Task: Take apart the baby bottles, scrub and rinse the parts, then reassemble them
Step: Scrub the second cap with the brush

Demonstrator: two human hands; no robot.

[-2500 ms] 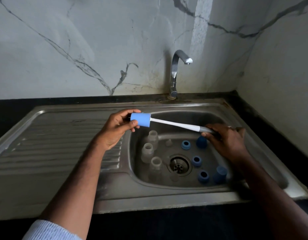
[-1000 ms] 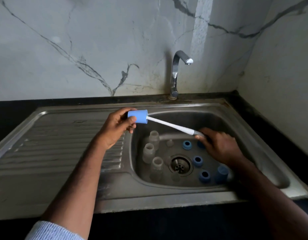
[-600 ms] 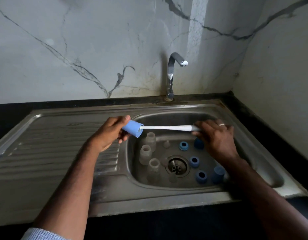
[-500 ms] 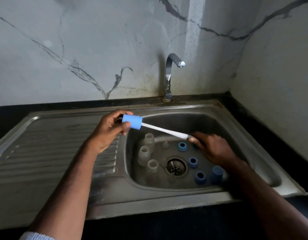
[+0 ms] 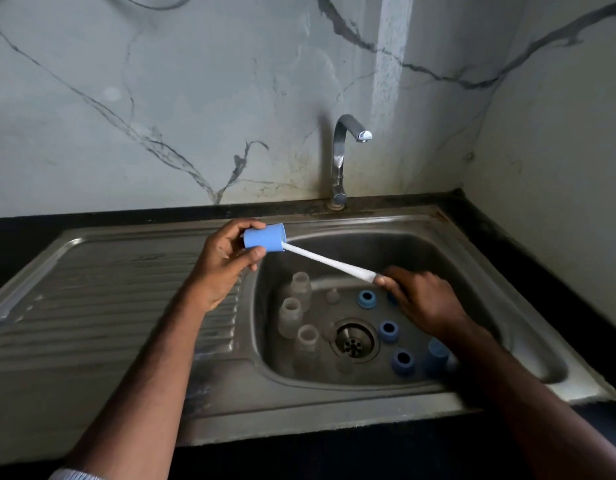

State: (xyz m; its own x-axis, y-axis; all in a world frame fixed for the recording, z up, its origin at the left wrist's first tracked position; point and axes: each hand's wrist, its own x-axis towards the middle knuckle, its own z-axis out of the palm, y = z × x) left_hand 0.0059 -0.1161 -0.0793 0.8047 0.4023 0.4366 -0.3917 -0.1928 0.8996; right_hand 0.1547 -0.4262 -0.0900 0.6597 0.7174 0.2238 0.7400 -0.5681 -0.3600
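My left hand (image 5: 227, 258) grips a blue bottle cap (image 5: 265, 239) on its side above the basin's left rim. My right hand (image 5: 424, 301) holds the white-handled brush (image 5: 329, 262), and the brush head is hidden inside the cap. Three clear bottle bodies (image 5: 291, 315) stand upright at the left of the sink basin (image 5: 507, 296). A clear teat (image 5: 333, 295) lies behind the drain. Three blue screw rings (image 5: 389, 330) and another blue cap (image 5: 436, 355) lie on the right of the basin floor.
The chrome tap (image 5: 341, 157) stands behind the basin, with no water running. A ribbed steel drainboard (image 5: 92, 299) stretches to the left. The drain (image 5: 355, 341) sits mid-basin. Marble walls close in behind and on the right, above a dark counter edge (image 5: 541, 258).
The brush handle has been tilting up and down and sliding in the cap as my right hand moves back and forth. My left hand keeps the cap at the basin's left rim.
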